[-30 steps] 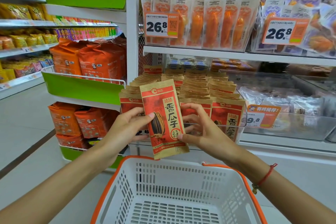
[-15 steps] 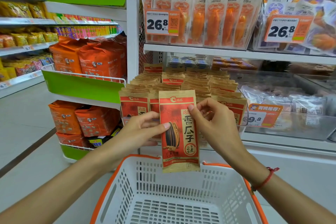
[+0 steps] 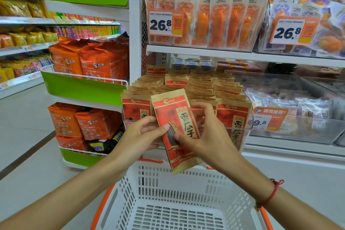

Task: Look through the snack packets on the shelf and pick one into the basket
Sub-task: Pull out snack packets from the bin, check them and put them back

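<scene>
A red and tan sunflower-seed packet [image 3: 174, 117] is held upright and slightly tilted in front of the shelf, above the far rim of the white basket [image 3: 168, 188]. My left hand [image 3: 141, 136] pinches its left edge with the thumb on the front. My right hand [image 3: 209, 136] grips its right side, thumb on the front and fingers curled over behind it. Rows of the same packets [image 3: 194, 84] stand in a clear bin on the shelf right behind. The basket has orange trim and nothing inside.
A price tag reading 9.8 [image 3: 265, 120] hangs on the bin's front. Orange dried-fruit packs [image 3: 214, 18] fill the shelf above. Orange bagged snacks [image 3: 89, 59] sit in green racks at left. An aisle floor [image 3: 22, 117] opens on the far left.
The packet has tipped from straight to leaning left at the top. My right hand slid down from its top edge to its right side, thumb now on the front.
</scene>
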Demonstrator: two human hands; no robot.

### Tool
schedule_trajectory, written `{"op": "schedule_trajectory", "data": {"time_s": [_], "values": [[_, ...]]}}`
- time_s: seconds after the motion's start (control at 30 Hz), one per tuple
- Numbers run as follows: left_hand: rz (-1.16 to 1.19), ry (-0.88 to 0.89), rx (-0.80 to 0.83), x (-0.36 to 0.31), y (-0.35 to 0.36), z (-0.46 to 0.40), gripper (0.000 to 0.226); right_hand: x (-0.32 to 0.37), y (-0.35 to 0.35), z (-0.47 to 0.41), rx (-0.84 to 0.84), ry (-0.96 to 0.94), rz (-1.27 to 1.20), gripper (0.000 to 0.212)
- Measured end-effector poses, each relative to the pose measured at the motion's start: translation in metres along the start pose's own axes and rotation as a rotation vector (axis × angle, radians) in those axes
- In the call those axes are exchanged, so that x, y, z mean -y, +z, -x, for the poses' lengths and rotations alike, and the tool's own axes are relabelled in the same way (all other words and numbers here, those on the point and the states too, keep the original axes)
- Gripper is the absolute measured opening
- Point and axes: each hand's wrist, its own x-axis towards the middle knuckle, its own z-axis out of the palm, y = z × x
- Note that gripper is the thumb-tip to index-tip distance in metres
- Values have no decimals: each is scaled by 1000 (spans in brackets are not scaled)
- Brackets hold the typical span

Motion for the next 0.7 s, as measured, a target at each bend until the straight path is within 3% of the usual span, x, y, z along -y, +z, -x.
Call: {"op": "schedule_trajectory", "data": {"time_s": [0.13, 0.43, 0.7], "values": [[-16, -5, 22, -1, 2, 4, 22, -6, 7, 5, 95, -23, 41, 74], [-57, 60, 8, -1, 9, 10, 28, -8, 10, 10, 147, 13, -60, 60], [-51, 50, 50, 1, 1, -1, 33, -12, -13, 2, 345, 238, -658, 60]]}}
